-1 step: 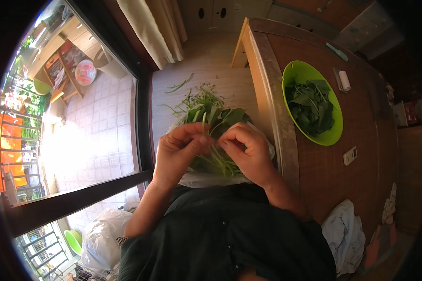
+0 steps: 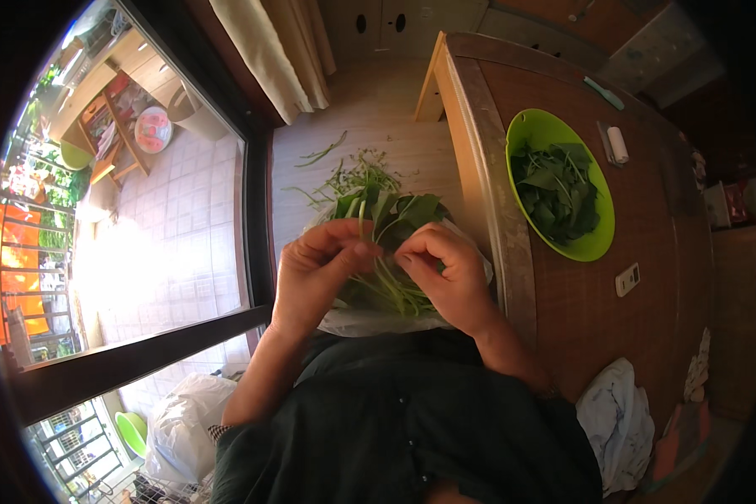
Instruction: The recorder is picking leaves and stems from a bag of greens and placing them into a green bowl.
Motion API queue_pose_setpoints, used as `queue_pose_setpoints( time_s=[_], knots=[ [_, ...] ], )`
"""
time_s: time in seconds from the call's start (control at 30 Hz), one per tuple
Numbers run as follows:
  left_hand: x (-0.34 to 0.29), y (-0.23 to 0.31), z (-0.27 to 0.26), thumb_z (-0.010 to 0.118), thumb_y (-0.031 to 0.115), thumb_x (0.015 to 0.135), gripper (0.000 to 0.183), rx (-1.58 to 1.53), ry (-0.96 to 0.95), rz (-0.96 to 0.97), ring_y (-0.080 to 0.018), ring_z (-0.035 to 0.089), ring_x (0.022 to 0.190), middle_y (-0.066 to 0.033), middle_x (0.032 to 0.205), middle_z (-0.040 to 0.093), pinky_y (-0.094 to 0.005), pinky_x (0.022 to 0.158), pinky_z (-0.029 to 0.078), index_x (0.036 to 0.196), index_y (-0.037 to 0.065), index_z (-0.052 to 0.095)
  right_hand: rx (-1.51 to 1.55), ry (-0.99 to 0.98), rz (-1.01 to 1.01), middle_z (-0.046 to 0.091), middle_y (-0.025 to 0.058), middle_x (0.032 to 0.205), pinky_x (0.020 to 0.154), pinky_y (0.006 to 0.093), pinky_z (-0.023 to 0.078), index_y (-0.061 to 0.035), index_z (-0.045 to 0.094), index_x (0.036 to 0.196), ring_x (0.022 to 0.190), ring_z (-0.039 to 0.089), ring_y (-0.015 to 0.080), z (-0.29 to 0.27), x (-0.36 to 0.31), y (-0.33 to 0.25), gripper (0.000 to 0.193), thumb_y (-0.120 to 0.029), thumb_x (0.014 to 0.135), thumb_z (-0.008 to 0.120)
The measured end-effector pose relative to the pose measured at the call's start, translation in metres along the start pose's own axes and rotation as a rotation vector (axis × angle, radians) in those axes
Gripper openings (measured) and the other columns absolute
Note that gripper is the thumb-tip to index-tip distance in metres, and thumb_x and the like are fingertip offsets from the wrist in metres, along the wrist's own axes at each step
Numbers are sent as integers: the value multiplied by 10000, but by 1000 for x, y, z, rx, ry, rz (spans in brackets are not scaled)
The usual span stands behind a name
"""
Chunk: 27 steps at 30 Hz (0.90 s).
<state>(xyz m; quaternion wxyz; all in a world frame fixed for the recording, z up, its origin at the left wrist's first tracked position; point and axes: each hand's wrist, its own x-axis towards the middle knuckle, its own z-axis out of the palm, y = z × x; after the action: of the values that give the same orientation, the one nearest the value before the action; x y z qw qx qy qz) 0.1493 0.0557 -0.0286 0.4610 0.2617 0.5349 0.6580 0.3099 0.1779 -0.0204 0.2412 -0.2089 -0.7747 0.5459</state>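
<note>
My left hand (image 2: 323, 269) is closed, thumb and fingers pinching a pale green stem (image 2: 363, 210) that stands up above the fingertips. Close beside it, my right hand (image 2: 447, 273) has thumb and fingertips pressed together; whatever is between them is too small to make out. A narrow gap separates the two hands. Under them, leafy greens (image 2: 399, 210) with long stems lie on a clear plastic bag (image 2: 353, 322) at my lap, partly hidden by my hands. Beyond the bag, thin stem trimmings (image 2: 365, 172) are heaped on the floor.
On the brown table (image 2: 563, 302) to my right stand a lime-green bowl (image 2: 609, 239) of dark leaves, a small white device (image 2: 627, 280) and a white roll (image 2: 617, 144). A dark-framed glass door (image 2: 259, 185) borders my left. A white bag (image 2: 185, 428) sits at lower left.
My hands have drawn slightly apart: the left has shifted a little to the left, and the right fingertips a little to the right.
</note>
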Motion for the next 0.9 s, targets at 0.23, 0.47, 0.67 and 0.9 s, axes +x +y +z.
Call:
queue_pose_setpoints(
  time_s=[0.23, 0.47, 0.67, 0.9],
  knots=[
    [7, 9, -9, 659, 63, 906, 218, 0, 160, 100, -112, 636, 752, -92, 873, 711, -241, 715, 507, 1113, -2, 649, 204, 27, 197, 584, 1, 866, 679, 218, 446, -11, 637, 911, 773, 545, 58, -10, -38, 45, 40, 17, 884, 645],
    [11, 10, -24, 655, 73, 916, 235, -29, 211, 153, -107, 625, 788, -77, 889, 698, -234, 724, 495, 1139, 2, 644, 313, 62, 411, 627, -21, 867, 690, 190, 459, -7, 651, 925, 778, 558, 24, -23, -63, 59, 20, -19, 910, 648],
    [12, 10, -27, 646, 69, 924, 249, -21, 215, 156, -109, 631, 807, -75, 907, 694, -232, 736, 498, 1162, -3, 634, 293, 49, 433, 612, -28, 856, 673, 185, 446, -4, 652, 929, 762, 545, 21, -26, -70, 62, 29, -26, 916, 639],
    [12, 9, -26, 645, 72, 924, 253, -24, 222, 158, -110, 628, 785, -76, 899, 693, -231, 734, 497, 1165, -4, 632, 95, -3, 329, 586, -4, 841, 647, 210, 428, -2, 651, 906, 740, 530, 46, -34, -71, 65, 17, -6, 894, 639]
  ],
)
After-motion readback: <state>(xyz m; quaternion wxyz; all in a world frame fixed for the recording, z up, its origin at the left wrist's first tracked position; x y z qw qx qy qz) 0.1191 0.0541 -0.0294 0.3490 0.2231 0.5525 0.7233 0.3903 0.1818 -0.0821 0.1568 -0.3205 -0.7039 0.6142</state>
